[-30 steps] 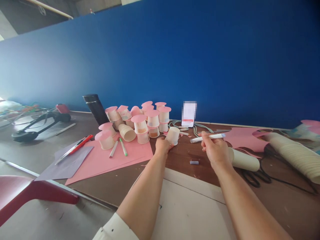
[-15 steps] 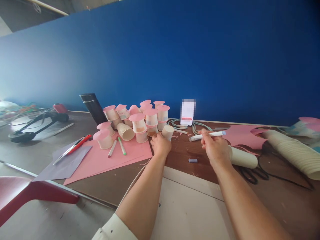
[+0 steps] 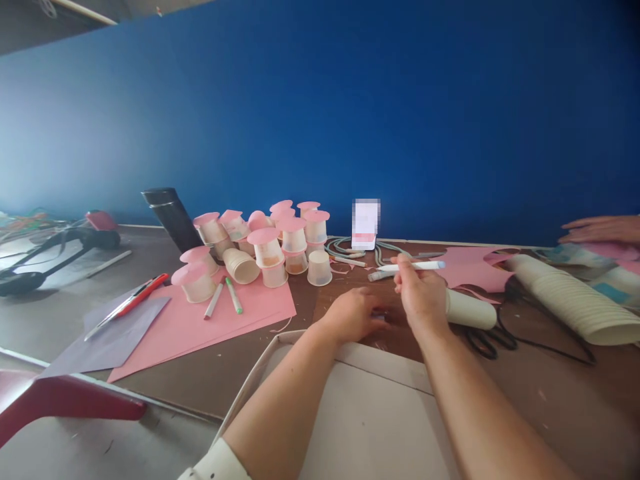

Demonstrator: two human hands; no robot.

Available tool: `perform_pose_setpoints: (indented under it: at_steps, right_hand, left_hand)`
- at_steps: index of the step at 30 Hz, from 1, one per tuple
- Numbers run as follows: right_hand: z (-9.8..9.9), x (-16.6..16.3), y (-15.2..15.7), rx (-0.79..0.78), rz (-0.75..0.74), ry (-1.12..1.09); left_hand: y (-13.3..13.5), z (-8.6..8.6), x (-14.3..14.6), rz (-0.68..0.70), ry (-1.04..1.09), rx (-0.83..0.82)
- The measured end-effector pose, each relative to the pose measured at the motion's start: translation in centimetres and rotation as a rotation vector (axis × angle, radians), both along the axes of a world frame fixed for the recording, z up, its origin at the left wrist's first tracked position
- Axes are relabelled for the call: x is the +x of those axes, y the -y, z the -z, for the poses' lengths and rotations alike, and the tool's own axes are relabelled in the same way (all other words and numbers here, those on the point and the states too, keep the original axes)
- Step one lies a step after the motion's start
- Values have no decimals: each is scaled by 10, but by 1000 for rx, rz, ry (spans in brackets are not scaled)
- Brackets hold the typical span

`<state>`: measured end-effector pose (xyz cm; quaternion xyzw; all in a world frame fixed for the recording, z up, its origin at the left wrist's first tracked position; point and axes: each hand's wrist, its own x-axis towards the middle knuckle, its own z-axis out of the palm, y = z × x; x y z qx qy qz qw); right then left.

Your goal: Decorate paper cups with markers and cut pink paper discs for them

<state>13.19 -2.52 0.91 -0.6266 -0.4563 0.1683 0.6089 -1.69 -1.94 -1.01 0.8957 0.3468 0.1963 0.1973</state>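
My right hand (image 3: 423, 293) is closed round a white marker (image 3: 427, 265), held nearly level above the brown table. My left hand (image 3: 350, 313) is low over the table, its thumb and fingers apart around a small marker cap (image 3: 379, 316), partly hidden by the fingers. I cannot tell if they touch it. Behind my left hand, a small paper cup (image 3: 319, 269) stands upside down. Left of it stand several paired cups topped with pink paper discs (image 3: 263, 237). A larger paper cup (image 3: 470, 309) lies on its side beyond my right wrist.
Pink sheets (image 3: 250, 307), a box cutter (image 3: 130, 303) and two markers (image 3: 233, 297) lie left. A phone (image 3: 365, 225) stands against the blue wall with cables around it. Right are a stack of cups (image 3: 565, 293), cut pink paper (image 3: 475, 267) and another person's hand (image 3: 605, 229).
My left hand has let go of the small cup, leaving it upside down, and moved right and nearer to the marker cap. Another person's hand has appeared at right.
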Motion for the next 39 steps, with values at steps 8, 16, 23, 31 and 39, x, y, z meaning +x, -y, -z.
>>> perform_pose_setpoints:
  at_steps: [8, 16, 23, 31, 39]
  right_hand:
    - [5, -22, 12, 104, -188, 292]
    - [-1, -13, 11, 144, -158, 140]
    - [-56, 61, -8, 268, 182, -311]
    - [-34, 187, -27, -229, 510, 389]
    - [-16, 215, -43, -482, 416, 484]
  left_hand:
    - [-2, 3, 3, -100, -209, -13]
    - [-2, 6, 3, -79, -143, -32]
    - [2, 1, 2, -82, -127, -79]
    - [6, -4, 2, -107, -139, -136]
    - [6, -5, 2, -103, -137, -152]
